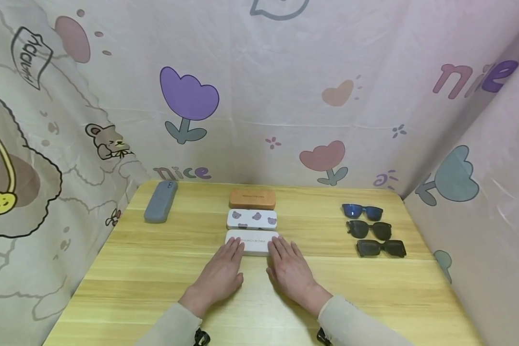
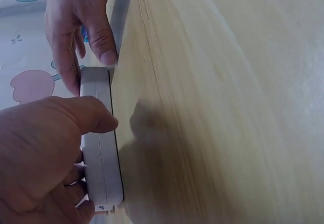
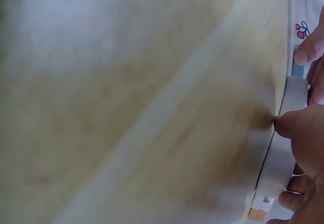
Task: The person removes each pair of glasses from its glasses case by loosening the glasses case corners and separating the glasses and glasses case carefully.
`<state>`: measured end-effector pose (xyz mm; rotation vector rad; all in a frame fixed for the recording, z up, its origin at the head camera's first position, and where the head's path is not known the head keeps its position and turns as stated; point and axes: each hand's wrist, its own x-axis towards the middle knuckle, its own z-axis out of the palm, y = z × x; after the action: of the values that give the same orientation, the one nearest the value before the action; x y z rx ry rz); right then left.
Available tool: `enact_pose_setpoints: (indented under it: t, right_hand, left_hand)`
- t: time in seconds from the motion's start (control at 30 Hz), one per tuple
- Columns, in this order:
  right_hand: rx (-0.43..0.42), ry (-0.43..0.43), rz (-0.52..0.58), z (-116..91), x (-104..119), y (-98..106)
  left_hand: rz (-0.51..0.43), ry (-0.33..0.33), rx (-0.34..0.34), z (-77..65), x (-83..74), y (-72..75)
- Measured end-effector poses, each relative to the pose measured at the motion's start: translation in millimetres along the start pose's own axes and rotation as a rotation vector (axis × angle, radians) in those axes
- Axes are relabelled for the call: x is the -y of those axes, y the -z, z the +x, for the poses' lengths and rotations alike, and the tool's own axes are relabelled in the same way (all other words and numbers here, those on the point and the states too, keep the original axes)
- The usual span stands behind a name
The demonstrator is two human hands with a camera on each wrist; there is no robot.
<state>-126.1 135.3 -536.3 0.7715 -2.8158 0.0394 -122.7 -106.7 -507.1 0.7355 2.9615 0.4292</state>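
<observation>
A white glasses case [image 1: 254, 240] with small lettering lies across the middle of the table. The fingertips of my left hand [image 1: 219, 272] rest on its left end, and those of my right hand [image 1: 292, 273] rest on its right end. In the head view the fingers of both hands look straight. The left wrist view shows the long side of the white case [image 2: 101, 148], with the left thumb in front of it. Just behind lies a white case with bear prints [image 1: 252, 219], then an orange-brown case [image 1: 253, 198] at the back.
A grey-blue case [image 1: 161, 202] lies at the back left of the wooden table [image 1: 155, 293]. On the right, blue-lensed sunglasses [image 1: 362, 212], dark sunglasses [image 1: 369, 229] and thick-framed black sunglasses [image 1: 381, 248] form a column. Printed cloth [image 1: 259, 86] hangs behind and at both sides.
</observation>
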Motion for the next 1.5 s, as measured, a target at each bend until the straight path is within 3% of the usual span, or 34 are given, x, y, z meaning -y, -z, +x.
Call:
enact_pose_setpoints:
  t: [0.27,0.4,0.57,0.87,1.03,1.23,1.5]
  right_hand:
    - [0.001,0.009,-0.024,2,1,2]
    - [0.002,0.009,-0.04,4,2,2]
    - [-0.005,0.018,-0.065,4,4,1]
    - [-0.012,0.026,-0.083,4,5,0]
    - [-0.003,0.025,-0.085,3,6,-1]
    - [0.002,0.018,-0.062,2,5,0]
    - [0.01,-0.009,-0.014,2,4,1]
  left_hand:
    - [-0.014,0.019,-0.063,1.3,6.7,-0.4]
    - [-0.013,0.052,-0.072,3.6,18.3,2.5]
    - [0.006,0.088,-0.105,7.4,44.3,15.9]
    - [0.041,0.135,-0.152,14.9,103.9,56.6]
    - [0.02,0.201,-0.127,21.4,135.4,76.9]
    - [-0.062,0.331,-0.078,31.4,165.7,85.9]
    - [-0.074,0.424,-0.048,34.6,188.4,78.4]
